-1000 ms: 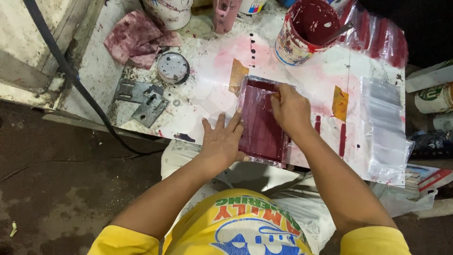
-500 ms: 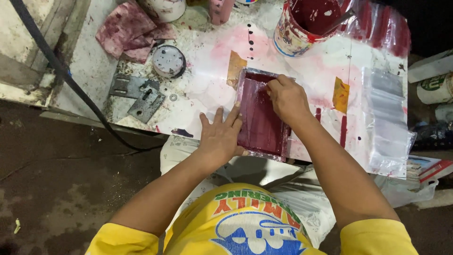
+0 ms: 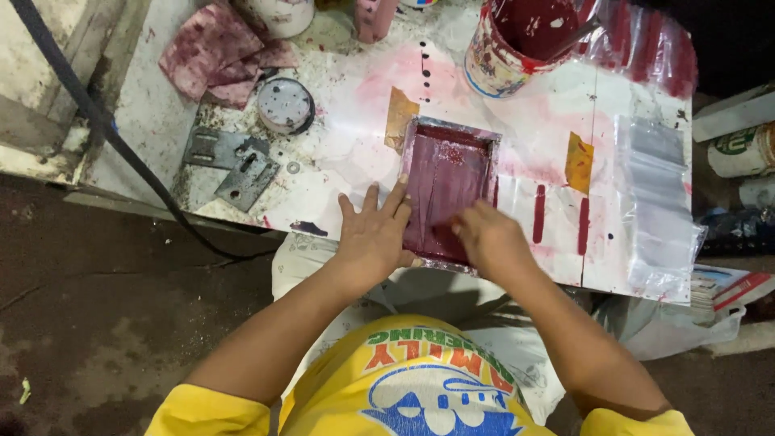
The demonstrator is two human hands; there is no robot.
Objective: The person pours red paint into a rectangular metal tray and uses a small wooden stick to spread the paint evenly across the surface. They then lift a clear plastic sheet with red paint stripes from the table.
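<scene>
Resting flat, the left hand (image 3: pixel 373 238) lies with fingers spread on the worktop (image 3: pixel 355 153), fingertips against the left edge of one small printing frame (image 3: pixel 446 173). The frame — a rectangle filled with dark red ink — sits near the front edge of the worktop, its long axis running from the person toward the back, tilted slightly rightward at the far end. The right hand (image 3: pixel 487 236) is over the frame's near end, fingers curled; what its grip is clamped on cannot be told from here.

Counted items:
- Tape patches, orange-brown: two — one (image 3: pixel 400 115) just beside the frame's far left corner, one (image 3: pixel 579 161) to its right.
- Red printed bars on the worktop: two (image 3: pixel 539 213), side by side right of the frame.
- Paint can with red ink: one (image 3: pixel 517 44), at the back.
- Round lid: one (image 3: pixel 285 105), left of the frame.
- Metal plates: two (image 3: pixel 230 161), near the lid.
- Stained rags: one heap (image 3: pixel 218 52), back left.
- Clear plastic bags: one stack (image 3: pixel 658 202), far right.
- Black cable: one (image 3: pixel 105 121), hanging off the left side.
</scene>
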